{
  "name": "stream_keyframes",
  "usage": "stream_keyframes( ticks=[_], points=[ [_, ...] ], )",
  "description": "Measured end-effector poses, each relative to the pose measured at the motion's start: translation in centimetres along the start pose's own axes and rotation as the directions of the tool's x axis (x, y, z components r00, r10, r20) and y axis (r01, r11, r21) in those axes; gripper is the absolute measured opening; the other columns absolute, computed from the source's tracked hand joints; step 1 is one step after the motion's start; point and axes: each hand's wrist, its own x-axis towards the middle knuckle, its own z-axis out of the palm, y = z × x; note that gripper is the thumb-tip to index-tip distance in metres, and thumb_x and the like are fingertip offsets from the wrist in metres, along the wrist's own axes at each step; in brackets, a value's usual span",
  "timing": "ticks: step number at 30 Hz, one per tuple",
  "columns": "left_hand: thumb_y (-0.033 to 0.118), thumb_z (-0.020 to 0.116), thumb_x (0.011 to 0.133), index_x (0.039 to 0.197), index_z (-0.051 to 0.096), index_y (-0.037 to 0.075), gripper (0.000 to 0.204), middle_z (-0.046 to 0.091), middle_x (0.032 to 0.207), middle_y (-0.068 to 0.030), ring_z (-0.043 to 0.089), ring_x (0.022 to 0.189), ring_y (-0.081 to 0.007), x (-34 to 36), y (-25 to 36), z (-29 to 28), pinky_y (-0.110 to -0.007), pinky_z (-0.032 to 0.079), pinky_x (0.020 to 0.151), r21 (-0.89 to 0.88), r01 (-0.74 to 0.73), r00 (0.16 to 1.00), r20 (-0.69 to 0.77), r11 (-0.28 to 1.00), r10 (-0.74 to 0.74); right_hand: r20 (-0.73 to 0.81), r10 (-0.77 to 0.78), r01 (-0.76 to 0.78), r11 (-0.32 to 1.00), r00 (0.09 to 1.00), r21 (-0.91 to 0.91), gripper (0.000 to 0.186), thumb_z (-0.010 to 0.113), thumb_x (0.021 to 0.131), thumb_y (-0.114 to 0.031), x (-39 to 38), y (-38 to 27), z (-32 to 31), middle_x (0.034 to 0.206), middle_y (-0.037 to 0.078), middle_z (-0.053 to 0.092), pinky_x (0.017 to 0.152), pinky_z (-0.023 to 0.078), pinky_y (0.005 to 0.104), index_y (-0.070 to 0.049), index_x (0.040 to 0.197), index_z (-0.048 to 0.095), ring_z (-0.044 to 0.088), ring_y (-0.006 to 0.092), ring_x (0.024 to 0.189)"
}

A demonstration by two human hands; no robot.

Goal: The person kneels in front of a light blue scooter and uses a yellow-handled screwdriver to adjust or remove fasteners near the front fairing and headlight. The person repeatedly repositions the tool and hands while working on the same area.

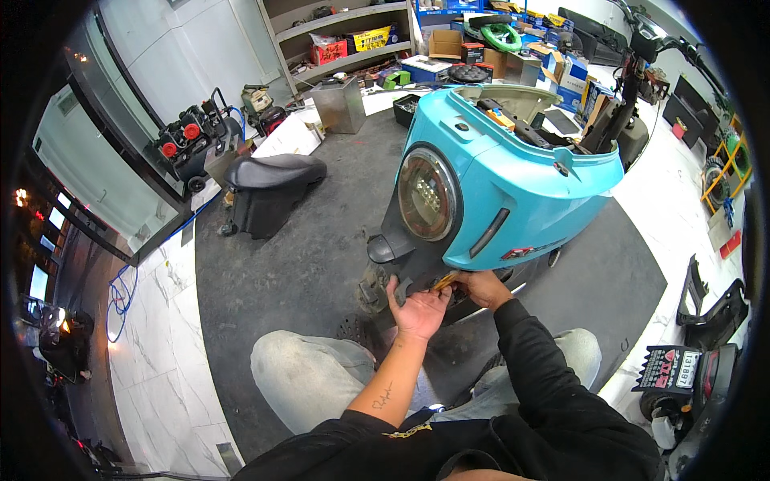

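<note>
A turquoise scooter front [521, 208] with a round headlamp [425, 192] stands before me, dark plastic [389, 248] beneath it. My right hand [485, 289] is closed at its lower edge on a slim yellow object [442, 282], seemingly a tool; its far end is hidden. My left hand [419, 311] is palm up just left of it, thumb spread and fingers bent, their tips touching or very near the yellow object.
A black seat [269, 188] lies on the dark mat [265, 280] at left. Behind are a red-wheeled machine [180, 144], a metal box [341, 104] and cluttered shelving [337, 24]. Black panels [714, 309] and another vehicle [674, 385] stand right; blue hose [120, 297] lies left.
</note>
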Motion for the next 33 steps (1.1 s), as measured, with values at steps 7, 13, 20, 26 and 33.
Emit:
stream_keyframes(
  ticks=[7,13,20,26,33],
  points=[
    [0.061,0.067,0.081,0.116,0.065,0.007,0.064,0.067,0.119,-0.0105,0.058,0.110,-0.0284,0.2,0.0,-0.4,-0.045,0.044,0.098,-0.009,0.011,1.000,-0.022,1.000,-0.011,-0.027,-0.057,0.051,0.980,0.998,-0.192,0.014,0.065,0.090,0.000,-1.3,-1.5,0.3,0.092,0.010,0.067,0.066,0.052,0.0315,0.004,0.103,0.064,0.065,0.0192,0.077],
    [0.065,0.071,0.074,0.125,0.055,-0.004,0.087,0.060,0.125,-0.0183,0.054,0.116,-0.0339,0.5,0.2,-1.2,-0.047,0.042,0.105,-0.084,0.080,0.994,-0.063,0.993,-0.086,0.053,0.018,-0.008,0.984,0.998,-0.176,0.022,0.056,0.098,-0.010,-2.0,-2.3,0.7,0.104,0.013,0.073,0.082,0.054,0.0334,0.005,0.104,0.071,0.069,0.0210,0.092],
    [0.065,0.067,0.081,0.108,0.069,0.012,0.059,0.072,0.104,-0.0025,0.063,0.100,-0.0203,0.7,0.3,-2.1,-0.038,0.050,0.090,-0.008,0.038,0.997,0.061,0.999,-0.037,0.070,-0.062,0.070,0.992,0.996,-0.110,0.016,0.060,0.094,-0.001,-0.7,-1.5,-0.5,0.101,0.011,0.070,0.073,0.057,0.0344,0.003,0.109,0.062,0.070,0.0224,0.085],
    [0.062,0.068,0.082,0.108,0.068,0.012,0.056,0.071,0.104,-0.0031,0.063,0.102,-0.0202,0.6,0.2,-2.1,-0.039,0.050,0.090,-0.010,0.023,0.997,0.077,1.000,-0.022,0.062,-0.128,0.134,0.985,0.990,-0.105,0.017,0.062,0.094,-0.001,-0.2,-0.6,-1.6,0.100,0.009,0.069,0.079,0.056,0.0332,0.001,0.110,0.064,0.069,0.0212,0.089],
    [0.063,0.072,0.078,0.109,0.067,0.011,0.060,0.070,0.104,-0.0024,0.062,0.102,-0.0201,0.5,0.2,-1.8,-0.039,0.050,0.091,-0.016,0.031,0.997,0.067,0.999,-0.030,0.078,-0.088,0.098,0.987,0.993,-0.124,0.013,0.063,0.094,-0.002,-0.1,-0.8,-1.5,0.104,0.010,0.070,0.080,0.056,0.0322,0.002,0.106,0.066,0.070,0.0201,0.090]
  ],
)
